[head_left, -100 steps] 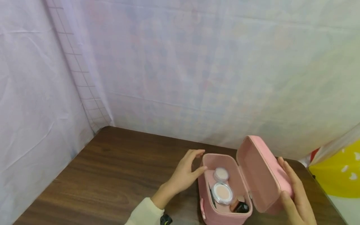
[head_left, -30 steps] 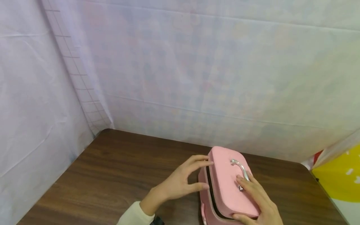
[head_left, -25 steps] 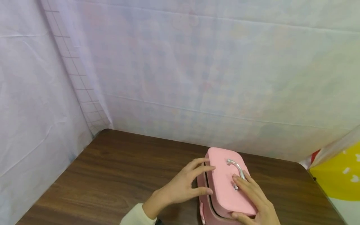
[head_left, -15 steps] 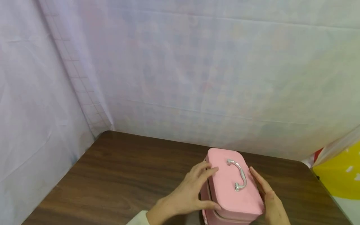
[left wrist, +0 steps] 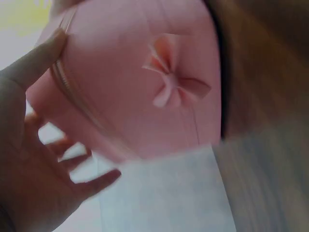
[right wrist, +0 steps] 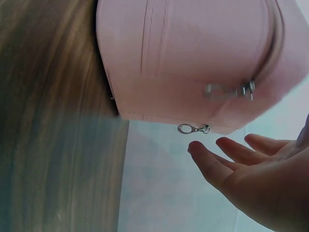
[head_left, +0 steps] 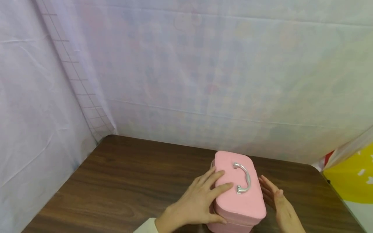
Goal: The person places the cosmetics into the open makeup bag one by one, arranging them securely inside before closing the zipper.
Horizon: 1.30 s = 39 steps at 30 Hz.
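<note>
A pink cosmetic case (head_left: 240, 204) stands on the table with its lid down and a silver handle (head_left: 247, 178) on top. My left hand (head_left: 195, 199) touches the lid's left edge, fingers spread over the top and thumb low on the near side. In the left wrist view, the thumb lies at the zip seam (left wrist: 72, 92); a pink bow (left wrist: 171, 79) decorates that face. Beside the case's right side, my right hand (head_left: 281, 204) holds nothing, its fingers extended. Two metal zip pulls (right wrist: 193, 128) hang near it in the right wrist view. The contents are hidden.
The dark wooden table (head_left: 116, 187) extends to the left of the case. A pale patterned curtain (head_left: 186, 81) hangs behind it, and another white cloth (head_left: 35, 97) borders the left. A yellow patterned cloth (head_left: 349, 178) is at the far right.
The case's lid has swung from upright to down, covering the makeup inside. My right hand has left the lid for the case's right side. My left hand has come onto the lid's edge.
</note>
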{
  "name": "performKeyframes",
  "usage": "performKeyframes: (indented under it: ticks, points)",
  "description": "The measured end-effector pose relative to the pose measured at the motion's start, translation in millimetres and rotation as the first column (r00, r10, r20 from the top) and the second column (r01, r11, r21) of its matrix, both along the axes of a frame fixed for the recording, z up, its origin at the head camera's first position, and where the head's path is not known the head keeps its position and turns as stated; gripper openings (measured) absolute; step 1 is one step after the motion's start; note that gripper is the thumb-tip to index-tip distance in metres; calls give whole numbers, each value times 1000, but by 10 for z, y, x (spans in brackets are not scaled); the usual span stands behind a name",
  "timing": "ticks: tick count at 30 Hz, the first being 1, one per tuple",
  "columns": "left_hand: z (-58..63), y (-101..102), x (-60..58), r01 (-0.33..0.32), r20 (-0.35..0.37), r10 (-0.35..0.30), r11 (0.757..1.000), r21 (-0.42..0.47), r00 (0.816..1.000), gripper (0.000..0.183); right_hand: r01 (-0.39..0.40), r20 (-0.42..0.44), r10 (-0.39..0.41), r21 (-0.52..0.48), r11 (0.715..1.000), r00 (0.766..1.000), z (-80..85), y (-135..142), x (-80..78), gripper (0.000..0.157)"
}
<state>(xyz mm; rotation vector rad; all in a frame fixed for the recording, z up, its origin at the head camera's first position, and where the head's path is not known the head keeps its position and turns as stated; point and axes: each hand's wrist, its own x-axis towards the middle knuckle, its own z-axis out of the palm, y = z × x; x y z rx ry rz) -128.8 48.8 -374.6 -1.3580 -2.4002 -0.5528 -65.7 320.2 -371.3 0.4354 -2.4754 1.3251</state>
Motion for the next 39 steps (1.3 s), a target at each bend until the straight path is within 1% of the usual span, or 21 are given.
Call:
performKeyframes:
  ticks: [3, 5, 7, 10, 11, 13, 15, 18, 21, 25, 27, 29, 35, 36, 39]
  points:
    - [25, -135, -142, 36, 78, -36, 999, 3, 996, 90, 5, -28, -5, 20, 1000, 1000, -3, -10, 3, 49]
    - [33, -224, -233, 47, 117, -49, 999, 17, 992, 85, 58, -8, -58, 50, 997, 998, -17, -25, 3, 45]
    - [39, -300, -307, 43, 126, -49, 998, 46, 991, 79, 138, 29, -141, 99, 985, 990, -33, -40, 1, 40]
    - [45, -380, -370, 31, 123, -43, 995, 97, 992, 70, 225, 108, -248, 188, 956, 963, -52, -61, 5, 36]
    - [46, -392, -377, 32, 117, -45, 993, 110, 992, 69, 239, 128, -269, 211, 948, 955, -57, -69, 7, 35]
    - [42, -395, -377, 47, 112, -61, 991, 124, 992, 71, 244, 137, -282, 243, 939, 949, -69, -85, 16, 31]
    - [26, -365, -366, 65, 100, -77, 991, 119, 992, 78, 229, 113, -264, 251, 940, 958, -84, -103, 22, 25]
    - [-24, -287, -339, 74, 79, -83, 990, 116, 993, 88, 214, 41, -231, 252, 944, 972, -109, -128, 22, 16]
    - [-76, -235, -327, 67, 91, -80, 988, 139, 993, 89, 197, 11, -207, 258, 946, 978, -125, -143, 21, 13]
    - [-106, -235, -341, 67, 135, -89, 984, 164, 987, 86, 124, 27, -135, 249, 961, 990, -148, -162, 14, 12]
    - [-110, -241, -349, 64, 144, -87, 985, 161, 986, 85, 77, 28, -86, 236, 969, 996, -161, -169, 7, 13]
    - [-108, -240, -349, 60, 149, -84, 985, 159, 985, 84, 32, 41, -43, 237, 971, 998, -158, -169, 13, 12]
    - [-99, -245, -336, 55, 163, -81, 986, 154, 983, 84, -92, 93, 74, 212, 973, 993, -163, -152, 16, 13]
    - [-99, -246, -335, 54, 162, -79, 987, 154, 984, 84, -111, 89, 94, 207, 972, 992, -166, -152, 14, 13]
    - [-106, -239, -337, 53, 161, -79, 986, 159, 984, 84, -133, 74, 120, 199, 971, 990, -186, -145, 6, 14]
